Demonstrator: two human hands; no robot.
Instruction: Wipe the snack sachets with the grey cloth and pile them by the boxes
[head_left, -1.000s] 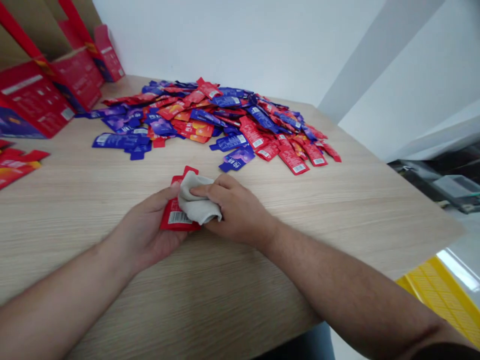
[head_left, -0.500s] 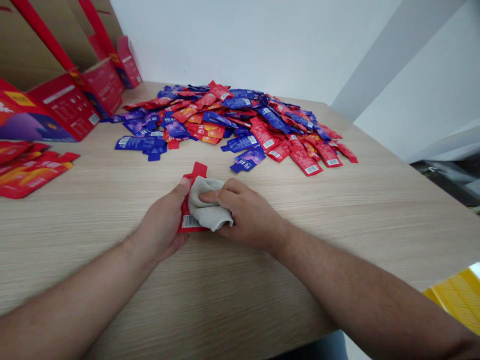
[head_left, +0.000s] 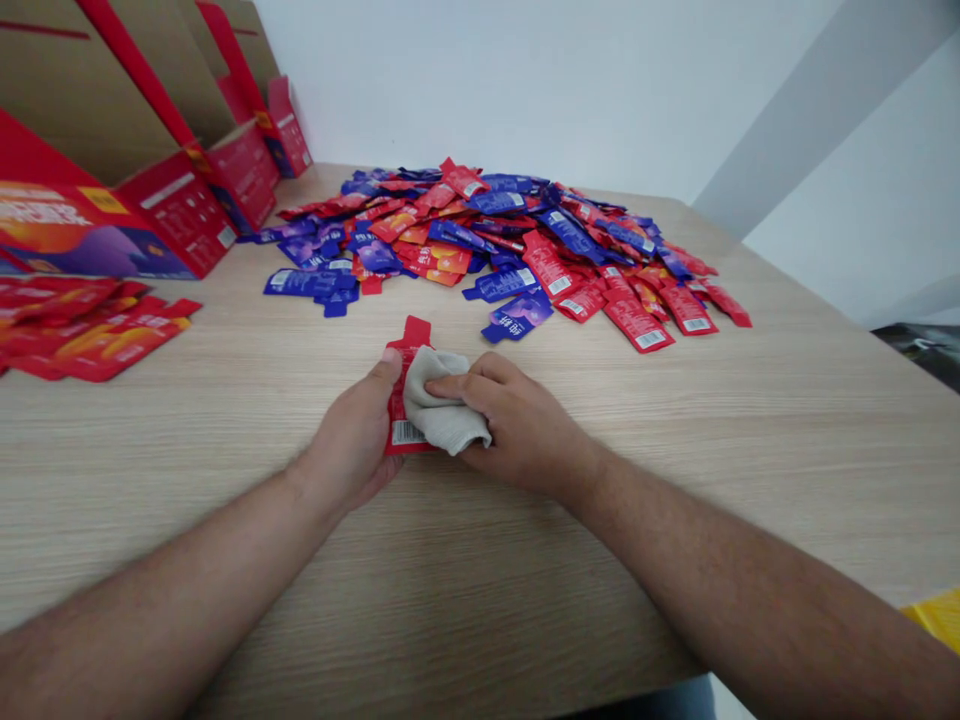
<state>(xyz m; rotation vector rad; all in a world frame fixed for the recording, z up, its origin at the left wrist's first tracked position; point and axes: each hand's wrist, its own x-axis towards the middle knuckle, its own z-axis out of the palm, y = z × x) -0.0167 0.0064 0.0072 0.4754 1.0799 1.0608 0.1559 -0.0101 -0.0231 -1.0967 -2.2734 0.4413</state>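
My left hand (head_left: 358, 425) is closed on the left side of a red sachet (head_left: 409, 432), thumb on top and fingers beneath it. The sachet's barcode and its narrow top tab show. My right hand (head_left: 521, 425) grips a bunched pale grey cloth (head_left: 442, 400), its index finger pressing the cloth onto the sachet's face. The cloth hides the sachet's right half. Both hands are held over the near middle of the wooden table (head_left: 480, 580).
A heap of red and blue sachets (head_left: 480, 235) spreads along the back of the table. More red sachets (head_left: 97, 330) lie overlapped at the left. Open red cardboard boxes (head_left: 184, 215) stand behind those. Something yellow (head_left: 937, 615) shows at the lower right.
The whole view has shifted, so everything appears farther right. Both hands keep their hold on the sachet and the cloth, with the cloth still against the sachet's face.
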